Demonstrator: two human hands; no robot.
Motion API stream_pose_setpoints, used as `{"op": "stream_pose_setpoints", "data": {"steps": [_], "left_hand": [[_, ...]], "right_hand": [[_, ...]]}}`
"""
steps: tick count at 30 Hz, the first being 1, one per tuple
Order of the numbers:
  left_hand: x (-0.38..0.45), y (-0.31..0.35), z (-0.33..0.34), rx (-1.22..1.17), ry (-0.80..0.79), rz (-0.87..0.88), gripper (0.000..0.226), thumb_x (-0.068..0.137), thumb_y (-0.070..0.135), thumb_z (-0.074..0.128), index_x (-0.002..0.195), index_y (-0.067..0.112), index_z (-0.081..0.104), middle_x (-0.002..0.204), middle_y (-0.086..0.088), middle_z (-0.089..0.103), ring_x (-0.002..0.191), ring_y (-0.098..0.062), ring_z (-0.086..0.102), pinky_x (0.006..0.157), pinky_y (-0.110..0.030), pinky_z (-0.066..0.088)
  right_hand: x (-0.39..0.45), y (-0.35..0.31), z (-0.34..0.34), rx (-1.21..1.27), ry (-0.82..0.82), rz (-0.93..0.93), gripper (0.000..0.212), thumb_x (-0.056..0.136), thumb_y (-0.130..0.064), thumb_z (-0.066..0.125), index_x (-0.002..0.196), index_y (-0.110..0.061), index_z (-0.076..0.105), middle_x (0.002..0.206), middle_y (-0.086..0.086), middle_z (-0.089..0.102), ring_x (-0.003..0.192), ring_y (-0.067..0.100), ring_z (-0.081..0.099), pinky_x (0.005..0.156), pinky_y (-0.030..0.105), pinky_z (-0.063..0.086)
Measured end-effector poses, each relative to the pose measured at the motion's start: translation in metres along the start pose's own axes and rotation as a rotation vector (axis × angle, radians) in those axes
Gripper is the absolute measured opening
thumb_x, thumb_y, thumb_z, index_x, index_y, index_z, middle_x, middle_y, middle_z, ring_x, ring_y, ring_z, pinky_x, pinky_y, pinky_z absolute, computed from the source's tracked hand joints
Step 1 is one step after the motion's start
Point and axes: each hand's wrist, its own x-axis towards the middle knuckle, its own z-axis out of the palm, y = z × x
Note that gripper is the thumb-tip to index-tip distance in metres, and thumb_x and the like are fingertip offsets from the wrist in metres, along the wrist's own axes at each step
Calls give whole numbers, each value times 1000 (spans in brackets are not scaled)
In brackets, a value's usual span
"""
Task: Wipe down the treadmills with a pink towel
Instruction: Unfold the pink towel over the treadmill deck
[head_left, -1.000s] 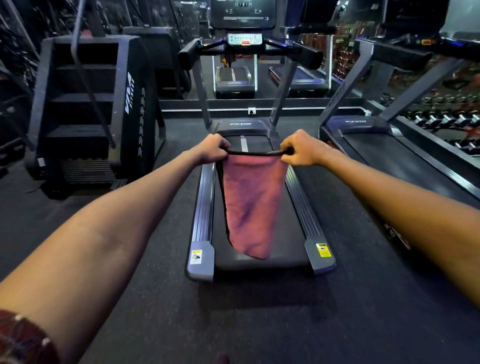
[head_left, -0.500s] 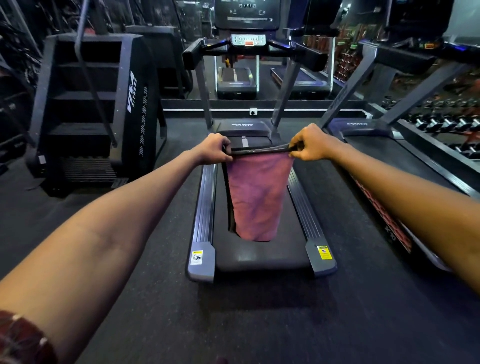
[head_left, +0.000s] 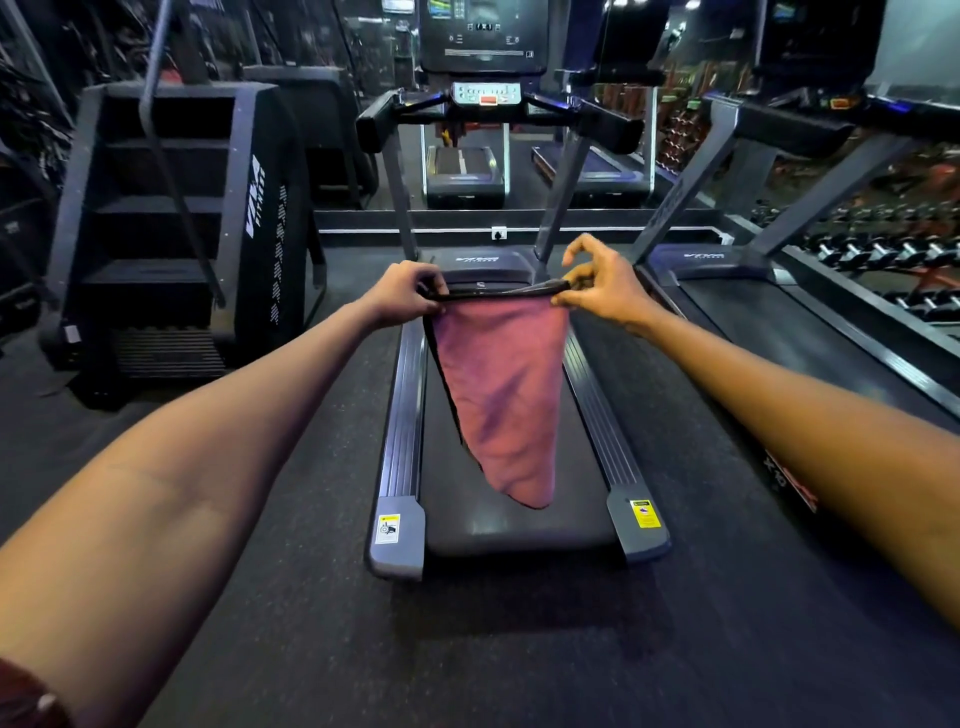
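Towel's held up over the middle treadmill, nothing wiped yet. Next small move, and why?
Probably lower the pink towel onto the middle treadmill and start wiping. It hangs by its top edge in the air above the belt, the left hand gripping one corner and the right hand pinching the other, its remaining fingers lifted. The right hand's pinch looks light, so gathering the cloth first may help.

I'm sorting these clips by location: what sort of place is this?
Almost certainly a gym. A treadmill lies ahead with another treadmill to its right, a stair-climber machine stands on the left, and a rack of dumbbells lines the right wall.
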Motion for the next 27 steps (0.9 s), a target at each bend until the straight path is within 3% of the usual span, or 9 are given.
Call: {"op": "stream_pose_setpoints", "data": {"steps": [4, 7, 10, 13, 16, 18, 22, 25, 27], "left_hand": [[3, -3, -2, -104, 40, -72, 19, 73, 0, 76, 90, -4, 68, 72, 4, 60, 57, 8, 54, 61, -5, 43], [5, -4, -1, -100, 52, -75, 19, 76, 3, 75, 92, -4, 69, 73, -1, 62, 50, 15, 50, 59, -5, 41], [6, -5, 3, -95, 80, -94, 19, 80, 6, 71, 97, -3, 70, 86, -14, 68, 53, 12, 52, 65, -13, 45], [6, 3, 9, -108, 123, -105, 18, 84, 3, 65, 101, -2, 69, 96, -20, 69, 75, -10, 58, 76, -24, 49], [7, 10, 12, -53, 149, -53, 19, 85, 0, 62, 103, -4, 69, 101, -18, 69, 87, -16, 58, 70, -7, 40], [7, 13, 10, 20, 102, 0, 19, 85, -2, 62, 102, -4, 69, 102, -20, 69, 91, -17, 59, 69, -10, 37], [3, 13, 15, 88, 45, 36, 18, 83, -1, 64, 100, -2, 71, 98, -19, 70, 88, -21, 60, 71, -15, 34], [4, 10, 22, 70, 31, 28, 20, 80, -2, 68, 99, 0, 72, 99, -17, 70, 88, -17, 60, 74, -13, 38], [2, 9, 22, 62, 32, 19, 21, 78, -3, 69, 99, 0, 72, 98, -17, 70, 87, -17, 60, 72, -7, 40]], "right_hand": [[1, 2, 2, 75, 39, -56, 30, 71, 6, 74, 76, -20, 61, 81, 14, 68, 66, 2, 61, 77, 31, 51], [0, 4, 4, 140, 25, -50, 22, 75, 4, 71, 97, -2, 69, 96, 16, 68, 69, -6, 63, 78, 18, 53], [2, 4, 1, 28, -57, -84, 22, 83, -2, 66, 105, 3, 68, 99, 9, 67, 74, -12, 59, 80, 9, 46], [0, 0, 3, -88, -198, -61, 18, 90, -5, 58, 103, 4, 67, 103, 7, 53, 89, -5, 51, 80, 1, 36], [-5, -6, 12, 19, -354, 27, 15, 93, -8, 49, 98, -1, 61, 97, -4, 52, 84, -5, 49, 71, 5, 35], [-6, -7, 11, -6, -397, -3, 13, 88, -6, 53, 97, -6, 62, 96, 0, 55, 87, 5, 50, 73, 15, 35], [1, 7, -12, -298, -307, -35, 18, 80, 1, 64, 94, 10, 65, 100, 15, 63, 87, 23, 55, 85, 25, 41], [-1, 9, -19, -300, -254, 16, 15, 77, -6, 71, 88, 4, 73, 97, 14, 71, 80, 18, 61, 75, 21, 43], [-4, 12, -17, -220, -217, 36, 18, 73, -7, 76, 89, 1, 74, 94, 17, 72, 68, 5, 60, 69, 12, 44]]}}
